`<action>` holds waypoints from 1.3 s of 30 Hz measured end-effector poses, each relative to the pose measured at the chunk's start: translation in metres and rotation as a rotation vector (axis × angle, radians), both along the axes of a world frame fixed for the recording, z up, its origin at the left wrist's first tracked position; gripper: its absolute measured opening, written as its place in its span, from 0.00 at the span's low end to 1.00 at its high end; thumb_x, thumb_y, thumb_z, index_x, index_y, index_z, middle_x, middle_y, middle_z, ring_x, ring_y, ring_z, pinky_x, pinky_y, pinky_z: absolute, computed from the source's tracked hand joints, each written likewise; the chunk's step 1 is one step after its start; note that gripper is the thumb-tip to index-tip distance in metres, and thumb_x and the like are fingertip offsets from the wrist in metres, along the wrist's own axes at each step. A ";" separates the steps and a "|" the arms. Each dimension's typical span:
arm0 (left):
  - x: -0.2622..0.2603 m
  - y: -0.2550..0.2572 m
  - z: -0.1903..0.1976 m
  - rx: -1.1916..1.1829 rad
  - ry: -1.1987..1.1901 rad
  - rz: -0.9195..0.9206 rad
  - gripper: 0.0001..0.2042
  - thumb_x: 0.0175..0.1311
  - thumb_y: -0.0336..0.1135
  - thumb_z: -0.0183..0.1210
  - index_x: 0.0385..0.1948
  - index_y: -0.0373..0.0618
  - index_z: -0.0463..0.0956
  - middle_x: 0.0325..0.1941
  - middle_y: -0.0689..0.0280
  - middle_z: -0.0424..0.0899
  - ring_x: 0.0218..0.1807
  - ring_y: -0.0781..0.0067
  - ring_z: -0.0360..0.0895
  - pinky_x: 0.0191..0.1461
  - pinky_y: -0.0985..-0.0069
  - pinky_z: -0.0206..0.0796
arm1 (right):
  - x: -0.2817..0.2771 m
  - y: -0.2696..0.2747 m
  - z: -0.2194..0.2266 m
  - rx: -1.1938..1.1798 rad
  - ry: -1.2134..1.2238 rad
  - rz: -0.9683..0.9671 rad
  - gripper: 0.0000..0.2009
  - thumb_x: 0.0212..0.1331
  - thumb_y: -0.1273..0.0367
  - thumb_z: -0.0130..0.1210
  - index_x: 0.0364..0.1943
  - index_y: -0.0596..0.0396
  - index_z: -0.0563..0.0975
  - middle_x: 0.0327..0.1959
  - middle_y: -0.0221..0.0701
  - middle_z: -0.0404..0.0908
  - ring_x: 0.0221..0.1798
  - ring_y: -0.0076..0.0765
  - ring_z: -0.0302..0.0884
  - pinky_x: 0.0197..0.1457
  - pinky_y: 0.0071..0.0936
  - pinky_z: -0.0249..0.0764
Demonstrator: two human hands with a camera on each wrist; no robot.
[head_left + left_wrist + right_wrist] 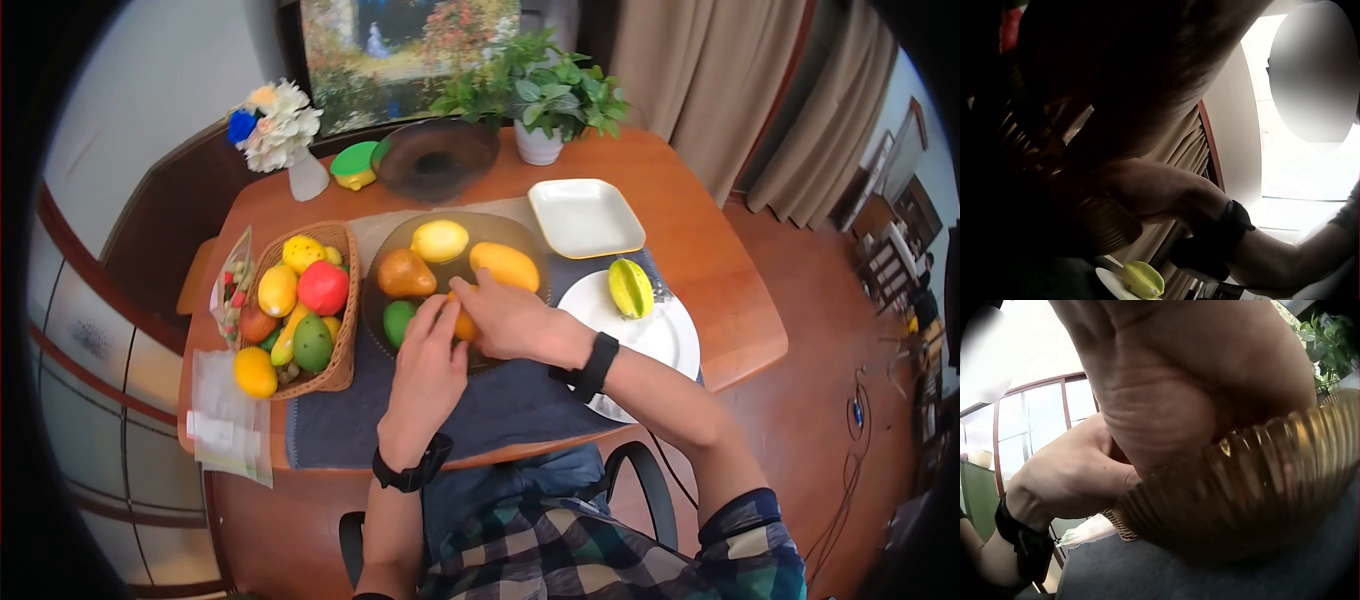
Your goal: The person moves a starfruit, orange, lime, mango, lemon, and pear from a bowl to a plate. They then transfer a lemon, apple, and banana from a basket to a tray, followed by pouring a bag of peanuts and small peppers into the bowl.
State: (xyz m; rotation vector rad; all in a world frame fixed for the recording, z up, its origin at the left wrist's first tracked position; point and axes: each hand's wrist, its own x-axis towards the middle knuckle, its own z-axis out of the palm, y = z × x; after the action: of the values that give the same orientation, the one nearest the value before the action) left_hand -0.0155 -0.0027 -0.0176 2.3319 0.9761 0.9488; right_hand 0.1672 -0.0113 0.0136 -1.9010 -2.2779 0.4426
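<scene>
Both hands are inside a ribbed amber glass bowl (528, 222). An orange fruit (464, 325), mostly hidden, lies between them. My left hand (428, 372) holds it from the near left, with fingers and thumb on either side. From the right, my right hand (508, 318) grips it with the fingers bent over its top. Around them in the bowl are a lemon (440, 241), a brown pear (406, 273), a yellow mango (506, 265) and a green fruit (399, 323). In the right wrist view, the palm hangs over the ribbed bowl wall (1241, 494).
Left of the bowl stands a wicker basket (345, 350) of mixed fruit, beside plastic bags (230, 425). On the right, a star fruit (631, 288) sits on a white plate (672, 345), with a square white dish (588, 218) behind. A dark glass plate (440, 150), vase (308, 178) and potted plant (540, 145) line the back.
</scene>
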 end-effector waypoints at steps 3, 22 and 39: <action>0.004 -0.002 -0.004 0.076 0.026 -0.028 0.27 0.64 0.22 0.66 0.67 0.26 0.74 0.71 0.45 0.76 0.61 0.41 0.80 0.67 0.56 0.74 | 0.004 -0.001 -0.015 -0.067 0.146 -0.010 0.45 0.57 0.72 0.70 0.79 0.63 0.58 0.67 0.64 0.72 0.65 0.72 0.81 0.65 0.53 0.81; 0.021 -0.007 0.019 -0.055 0.259 0.087 0.31 0.58 0.25 0.70 0.67 0.38 0.75 0.66 0.50 0.79 0.63 0.38 0.78 0.68 0.52 0.72 | 0.008 -0.002 -0.028 0.044 0.258 -0.025 0.37 0.54 0.67 0.74 0.66 0.66 0.67 0.56 0.59 0.80 0.62 0.67 0.84 0.64 0.51 0.82; 0.015 -0.004 0.019 -0.192 0.221 0.091 0.38 0.62 0.26 0.69 0.76 0.38 0.64 0.69 0.43 0.77 0.70 0.33 0.75 0.72 0.50 0.70 | 0.023 0.007 -0.012 -0.167 0.532 0.022 0.38 0.59 0.66 0.71 0.72 0.66 0.67 0.65 0.57 0.79 0.70 0.60 0.78 0.72 0.41 0.74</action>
State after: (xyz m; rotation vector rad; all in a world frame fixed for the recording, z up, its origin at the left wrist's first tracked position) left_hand -0.0010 -0.0065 0.0009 2.2791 1.2126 0.6073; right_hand 0.1904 -0.0038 0.0012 -1.5722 -1.9548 1.0289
